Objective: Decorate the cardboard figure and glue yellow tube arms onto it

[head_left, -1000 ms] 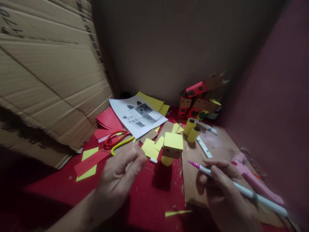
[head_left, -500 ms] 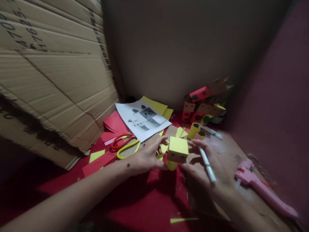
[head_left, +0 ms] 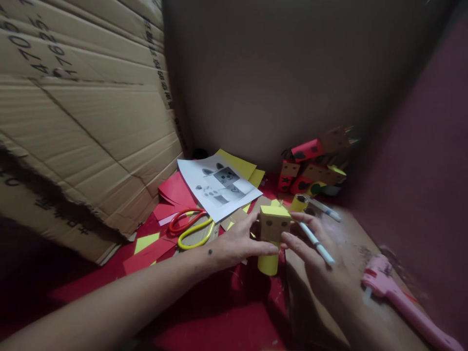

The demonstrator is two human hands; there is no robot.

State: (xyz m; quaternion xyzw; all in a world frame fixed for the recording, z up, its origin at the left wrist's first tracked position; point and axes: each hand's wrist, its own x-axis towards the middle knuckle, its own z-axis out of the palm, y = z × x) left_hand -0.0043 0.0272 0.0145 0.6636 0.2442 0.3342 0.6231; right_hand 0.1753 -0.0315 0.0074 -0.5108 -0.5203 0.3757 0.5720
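A small figure (head_left: pixel 275 228) has a cardboard box head with a yellow top, two dark eye spots and a yellow tube body below. My left hand (head_left: pixel 243 242) grips it from the left, with the thumb across the front under the head. From the right, my right hand (head_left: pixel 310 248) touches the head with its fingertips. A white marker (head_left: pixel 315 243) also rests in my right hand, lying between the fingers and pointing toward the figure. The far side of the figure is hidden.
Scissors (head_left: pixel 195 234) with red and yellow handles lie left, beside a printed sheet (head_left: pixel 223 184) and red paper (head_left: pixel 179 191). Several cardboard figures (head_left: pixel 310 165) stand behind. A yellow tube (head_left: pixel 299 202) and another marker (head_left: pixel 329 210) lie nearer. A pink glue gun (head_left: pixel 402 297) lies right.
The figure has tilted back, so its face and tube body show more. My left thumb has moved across its front. The view has shifted slightly, and everything sits a little lower.
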